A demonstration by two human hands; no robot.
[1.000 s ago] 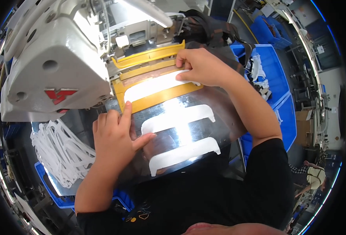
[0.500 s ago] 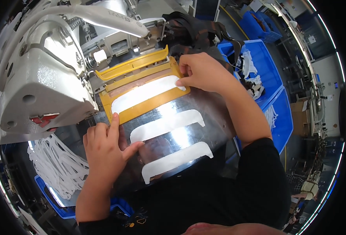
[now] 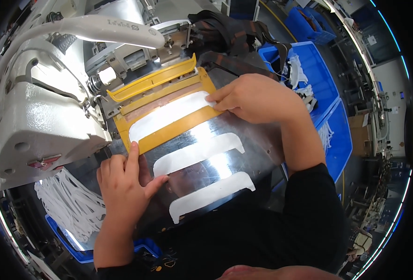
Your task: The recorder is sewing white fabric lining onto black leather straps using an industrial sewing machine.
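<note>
A white sewing machine point(image 3: 38, 116) fills the upper left, above a shiny metal counter point(image 3: 257, 140). On the counter lies a yellow frame point(image 3: 169, 133), long axis running lower left to upper right. Within it sits a white strip point(image 3: 166, 114), aligned the same way. The right hand point(image 3: 257, 98) presses together fingers point(image 3: 215, 99) on the strip's upper-right end. The left hand point(image 3: 122, 186), fingers spread, touches the frame's lower-left corner.

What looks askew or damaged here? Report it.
Nothing stands out. One white strip lies inside the yellow frame under both hands; two more strips lie flat and roughly parallel on the metal plate.
</note>
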